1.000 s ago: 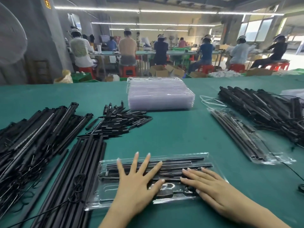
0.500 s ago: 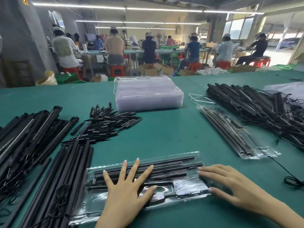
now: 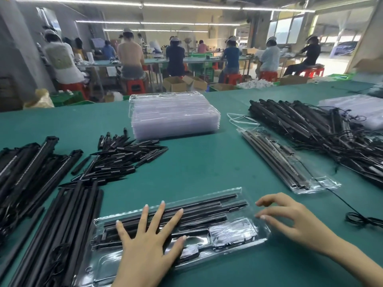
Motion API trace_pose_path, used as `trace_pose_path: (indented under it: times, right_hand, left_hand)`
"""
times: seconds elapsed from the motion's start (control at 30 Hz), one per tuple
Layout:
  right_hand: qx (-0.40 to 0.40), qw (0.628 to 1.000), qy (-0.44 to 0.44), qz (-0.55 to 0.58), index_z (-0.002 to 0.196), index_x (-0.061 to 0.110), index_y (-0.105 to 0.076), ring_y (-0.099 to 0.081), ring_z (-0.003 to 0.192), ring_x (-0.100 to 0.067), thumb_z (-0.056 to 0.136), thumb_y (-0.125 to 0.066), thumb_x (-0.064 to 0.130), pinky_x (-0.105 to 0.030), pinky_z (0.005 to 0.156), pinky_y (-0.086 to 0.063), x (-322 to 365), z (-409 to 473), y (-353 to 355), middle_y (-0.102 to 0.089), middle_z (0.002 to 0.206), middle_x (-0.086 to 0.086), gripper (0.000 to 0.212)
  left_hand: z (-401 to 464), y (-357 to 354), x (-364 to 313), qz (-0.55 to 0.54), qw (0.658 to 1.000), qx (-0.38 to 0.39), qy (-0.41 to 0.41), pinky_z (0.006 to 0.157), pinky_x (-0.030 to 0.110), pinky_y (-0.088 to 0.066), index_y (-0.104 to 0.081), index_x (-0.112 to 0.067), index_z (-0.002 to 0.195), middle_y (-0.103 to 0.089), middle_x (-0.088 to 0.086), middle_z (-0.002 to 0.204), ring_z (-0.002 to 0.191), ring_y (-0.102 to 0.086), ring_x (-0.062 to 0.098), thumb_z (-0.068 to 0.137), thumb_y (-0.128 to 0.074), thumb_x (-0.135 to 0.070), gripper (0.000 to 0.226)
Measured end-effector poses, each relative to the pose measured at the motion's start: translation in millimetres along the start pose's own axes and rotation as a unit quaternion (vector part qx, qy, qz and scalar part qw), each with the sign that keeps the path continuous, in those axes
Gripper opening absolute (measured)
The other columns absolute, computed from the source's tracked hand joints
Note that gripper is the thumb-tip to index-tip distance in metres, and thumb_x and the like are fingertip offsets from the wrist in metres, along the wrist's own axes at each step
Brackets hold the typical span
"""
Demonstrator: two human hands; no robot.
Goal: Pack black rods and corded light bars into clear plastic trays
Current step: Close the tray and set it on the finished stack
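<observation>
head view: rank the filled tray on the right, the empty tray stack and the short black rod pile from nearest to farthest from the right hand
From the right hand:
1. Filled tray, right, just beyond it.
2. Empty tray stack, centre back.
3. Short black rod pile, far left.

Bare green table [image 3: 196,168] lies open between the stacked empty trays [image 3: 174,117], the short-rod heap [image 3: 120,156] and the packed tray [image 3: 286,160].

L hand [image 3: 148,245] is covering mid part of the rods in the clear tray [image 3: 259,238]. Frame edge is cutting off the light bar pile [image 3: 24,175] at left & tray's near-left corner. Background workers [image 3: 130,56] are blurring.
</observation>
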State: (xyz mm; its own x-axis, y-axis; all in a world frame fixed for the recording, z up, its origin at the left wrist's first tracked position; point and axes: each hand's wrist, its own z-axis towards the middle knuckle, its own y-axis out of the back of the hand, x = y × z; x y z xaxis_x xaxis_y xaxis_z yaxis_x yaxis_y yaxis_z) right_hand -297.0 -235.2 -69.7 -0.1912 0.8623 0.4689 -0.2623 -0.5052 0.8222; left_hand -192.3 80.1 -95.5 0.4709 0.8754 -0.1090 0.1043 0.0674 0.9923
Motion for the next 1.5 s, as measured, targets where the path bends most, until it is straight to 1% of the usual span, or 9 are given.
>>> trace_pose_path:
  times: [0.13,0.3,0.43,0.57,0.73,0.83,1.1,1.2,1.5]
  right_hand:
    - [0.026,0.999,0.020,-0.006,0.091,0.031,-0.075,-0.060,0.101,-0.004,0.091,-0.056,0.040,-0.018,0.087,-0.044,1.8,-13.0,-5.2,-0.060,0.114,0.019,0.021]
    - [-0.128,0.946,-0.265,0.135,0.078,0.026,-0.071,-0.060,0.061,-0.003,0.080,-0.075,0.027,-0.011,0.056,-0.045,12.5,-3.8,-17.6,-0.068,0.080,0.005,0.004]
    - [0.067,0.930,-0.354,0.073,0.060,0.014,-0.062,-0.053,0.038,-0.005,0.083,-0.067,0.044,-0.014,0.042,-0.039,17.8,10.8,-4.8,-0.056,0.043,0.004,0.038]
    - [0.150,0.917,-0.350,0.115,0.059,0.010,-0.057,-0.059,0.048,-0.008,0.085,-0.066,0.041,-0.015,0.045,-0.038,18.8,25.3,-0.6,-0.057,0.048,0.000,0.042]
    - [0.144,0.793,-0.422,0.416,0.063,0.003,-0.058,-0.061,0.053,-0.017,0.075,-0.073,0.017,-0.018,0.049,-0.049,19.4,24.2,1.0,-0.058,0.053,-0.008,0.024]
    - [0.133,0.747,-0.456,0.465,0.073,-0.006,-0.067,-0.064,0.052,-0.019,0.076,-0.072,0.012,-0.019,0.049,-0.054,18.8,23.3,0.3,-0.064,0.067,-0.024,0.019]
    - [0.126,0.798,-0.417,0.416,0.048,0.009,-0.063,-0.063,0.056,-0.023,0.086,-0.066,0.013,-0.016,0.046,-0.047,21.4,22.6,-6.1,-0.051,0.050,-0.003,0.038]
    - [0.108,0.806,-0.409,0.415,0.052,0.007,-0.061,-0.063,0.050,-0.021,0.086,-0.066,0.010,-0.015,0.043,-0.046,22.3,20.6,-8.8,-0.055,0.050,-0.006,0.034]
    - [0.094,0.808,-0.422,0.399,0.049,0.004,-0.065,-0.056,0.040,-0.019,0.085,-0.066,0.006,-0.019,0.041,-0.047,22.4,24.0,-9.9,-0.059,0.055,-0.017,0.037]
  left_hand:
    - [-1.3,0.1,-1.6,-0.001,1.000,-0.003,-0.003,0.103,0.067,0.018,0.031,-0.073,0.118,0.033,-0.028,0.144,0.138,0.033,0.013,0.059,0.018,-0.077,0.060]
    - [-1.1,0.1,-0.2,-0.008,1.000,-0.007,0.000,0.103,0.066,0.019,0.031,-0.073,0.118,0.032,-0.028,0.144,0.139,0.031,0.012,0.060,0.018,-0.077,0.060]
    - [-1.8,-0.1,-1.4,-0.019,1.000,-0.009,0.001,0.102,0.066,0.020,0.030,-0.074,0.118,0.031,-0.028,0.145,0.139,0.031,0.011,0.060,0.016,-0.078,0.059]
    - [-1.5,0.2,-0.3,-0.036,0.999,-0.012,0.004,0.103,0.065,0.021,0.031,-0.072,0.119,0.030,-0.029,0.146,0.139,0.031,0.011,0.061,0.017,-0.079,0.060]
    - [-0.2,0.8,-0.9,-0.040,0.999,-0.014,0.006,0.103,0.065,0.021,0.031,-0.072,0.119,0.030,-0.029,0.146,0.140,0.030,0.011,0.061,0.017,-0.079,0.060]
    - [-0.7,1.7,-0.7,-0.045,0.999,-0.015,0.004,0.103,0.064,0.022,0.029,-0.073,0.119,0.030,-0.031,0.145,0.140,0.029,0.010,0.061,0.016,-0.079,0.060]
    - [-3.3,2.6,0.4,-0.052,0.998,-0.032,0.000,0.104,0.064,0.021,0.027,-0.073,0.121,0.028,-0.031,0.147,0.140,0.030,0.009,0.082,-0.004,-0.076,0.049]
    - [-4.3,4.1,0.4,-0.056,0.998,-0.029,-0.004,0.105,0.064,0.020,0.025,-0.075,0.120,0.027,-0.032,0.145,0.140,0.029,0.009,0.075,0.007,-0.080,0.049]
    - [-6.0,6.6,0.6,-0.066,0.997,-0.036,-0.005,0.106,0.064,0.019,0.023,-0.074,0.122,0.023,-0.029,0.150,0.142,0.026,0.010,0.087,-0.010,-0.071,0.048]
